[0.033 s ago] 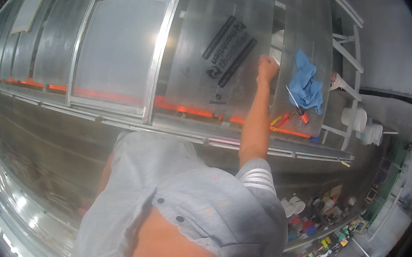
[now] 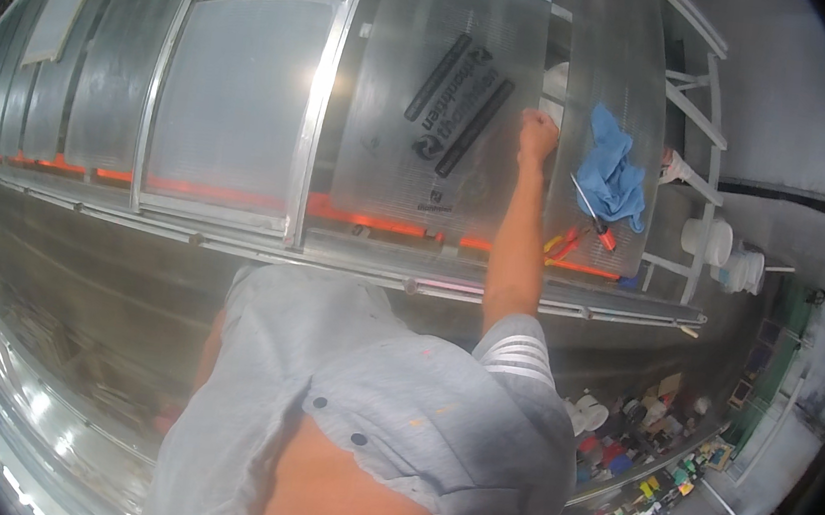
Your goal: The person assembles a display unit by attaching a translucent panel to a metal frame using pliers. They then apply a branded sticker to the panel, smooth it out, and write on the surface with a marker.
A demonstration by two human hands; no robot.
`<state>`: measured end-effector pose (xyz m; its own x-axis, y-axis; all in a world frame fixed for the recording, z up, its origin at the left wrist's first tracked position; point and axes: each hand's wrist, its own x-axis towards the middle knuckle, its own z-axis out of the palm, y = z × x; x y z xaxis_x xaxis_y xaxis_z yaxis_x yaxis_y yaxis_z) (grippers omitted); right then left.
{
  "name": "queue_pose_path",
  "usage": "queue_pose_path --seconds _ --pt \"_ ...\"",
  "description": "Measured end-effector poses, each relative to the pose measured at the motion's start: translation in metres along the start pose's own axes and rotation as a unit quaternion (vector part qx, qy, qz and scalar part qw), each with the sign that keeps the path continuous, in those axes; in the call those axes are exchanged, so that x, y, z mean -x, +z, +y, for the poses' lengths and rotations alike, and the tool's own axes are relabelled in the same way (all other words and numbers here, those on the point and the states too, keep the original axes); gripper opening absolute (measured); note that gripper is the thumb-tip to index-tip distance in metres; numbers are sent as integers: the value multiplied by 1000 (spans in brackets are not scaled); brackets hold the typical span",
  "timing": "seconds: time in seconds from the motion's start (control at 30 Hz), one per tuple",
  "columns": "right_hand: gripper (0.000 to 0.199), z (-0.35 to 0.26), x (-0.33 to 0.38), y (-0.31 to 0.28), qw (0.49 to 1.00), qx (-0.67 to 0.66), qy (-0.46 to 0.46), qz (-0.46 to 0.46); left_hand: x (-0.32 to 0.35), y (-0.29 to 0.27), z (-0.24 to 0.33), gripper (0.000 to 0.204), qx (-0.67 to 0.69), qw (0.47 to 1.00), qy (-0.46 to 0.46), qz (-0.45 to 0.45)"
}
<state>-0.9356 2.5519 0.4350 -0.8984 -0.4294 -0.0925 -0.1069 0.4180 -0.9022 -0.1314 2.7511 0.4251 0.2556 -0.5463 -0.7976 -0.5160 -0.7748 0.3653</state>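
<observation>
Head view: I'm looking at a ribbed clear roof.
Right hand point(image 2: 538, 132): arm stretched far out, fist curled tight on the right edge of the clear plastic sheet point(image 2: 430, 88).
Left hand: out of sight.
Blue rag point(image 2: 610, 178): just right of my fist, screwdriver point(image 2: 590, 214) beside it.

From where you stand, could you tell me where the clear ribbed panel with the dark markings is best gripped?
I'd grip the clear ribbed panel along its right long edge, coming from the right, where the right hand already rests closed. That edge looks free and straight, while the left edge sits against the metal window frame. The blue cloth lies clear of it.
</observation>
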Motion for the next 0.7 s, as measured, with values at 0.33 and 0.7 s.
queue_pose_path --seconds 0.33,0.7 --pt "16 -28 -66 20 920 324 -189 -113 30 27 -18 39 22 999 -36 13" --pt "13 -15 -75 9 892 364 -215 -162 14 24 27 40 -15 1000 -13 4"
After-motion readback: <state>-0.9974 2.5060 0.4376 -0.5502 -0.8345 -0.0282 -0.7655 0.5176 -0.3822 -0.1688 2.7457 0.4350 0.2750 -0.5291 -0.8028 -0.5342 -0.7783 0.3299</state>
